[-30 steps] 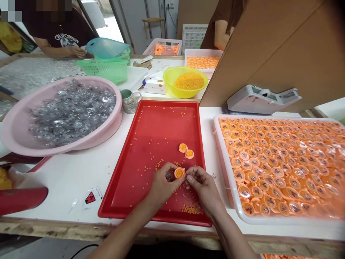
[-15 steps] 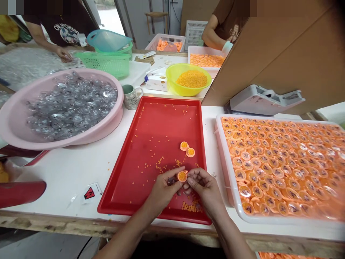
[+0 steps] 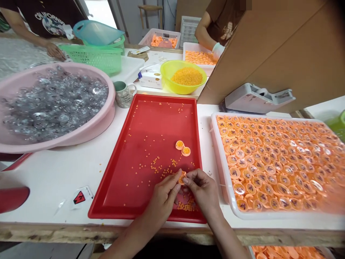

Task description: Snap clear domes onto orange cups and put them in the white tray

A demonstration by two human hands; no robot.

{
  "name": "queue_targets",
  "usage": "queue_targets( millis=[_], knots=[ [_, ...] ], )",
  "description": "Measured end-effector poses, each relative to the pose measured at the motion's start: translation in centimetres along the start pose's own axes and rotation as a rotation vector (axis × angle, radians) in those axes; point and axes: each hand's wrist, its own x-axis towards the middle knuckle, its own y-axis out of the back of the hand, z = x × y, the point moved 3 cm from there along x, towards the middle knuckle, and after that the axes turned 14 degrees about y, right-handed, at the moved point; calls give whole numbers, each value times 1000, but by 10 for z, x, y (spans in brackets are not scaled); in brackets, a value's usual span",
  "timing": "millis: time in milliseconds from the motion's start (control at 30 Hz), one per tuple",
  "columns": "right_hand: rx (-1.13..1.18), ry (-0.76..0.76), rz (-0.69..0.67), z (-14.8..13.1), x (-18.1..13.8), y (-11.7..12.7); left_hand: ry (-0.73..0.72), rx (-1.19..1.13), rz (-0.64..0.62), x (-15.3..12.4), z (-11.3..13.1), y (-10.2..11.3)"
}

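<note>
Over the near right part of a red tray [image 3: 161,118], a small orange plastic cup [image 3: 182,178] is pinched in my left hand [image 3: 165,192]. The thumb and fingers of my right hand [image 3: 202,187] close on the same cup's right edge. My fingers cover part of it, so what lies on its top cannot be made out. Farther up the tray sit two similar orange cups [image 3: 183,147], touching each other, with yellow-orange bits inside. Loose orange bits [image 3: 187,205] are heaped below my hands, and more are scattered over the tray.
Right stands a white bin [image 3: 229,201] packed with lidded orange cups. Left is a pink basin [image 3: 110,108] of clear plastic pieces, beside a mug [image 3: 124,95]. Behind are a yellow bowl [image 3: 168,84], a tape dispenser [image 3: 250,99] and a cardboard panel [image 3: 269,46]. Two people work across the table.
The cup has tilted between my hands, and my right fingers have come in against it. The view has shifted slightly right. A co-worker's gloved hand has moved over the far orange tray.
</note>
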Motion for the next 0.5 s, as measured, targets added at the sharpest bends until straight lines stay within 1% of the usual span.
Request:
queue_targets(
  millis=[200, 300, 367, 433, 500],
  knots=[
    [49, 13, 39, 1, -3, -4, 16, -57, 97, 5, -8, -3],
    [1, 7, 33, 4, -5, -3, 74, -107, 120, 4, -9, -3],
    [-73, 57, 21, 3, -5, -2, 126, -143, 152, 2, -8, -2],
    [-168, 151, 20, -1, -5, 0, 166, -181, 175, 1, -5, 1],
    [-242, 234, 26, -5, -6, 0, 191, -223, 147, 1, 0, 3]
  ],
)
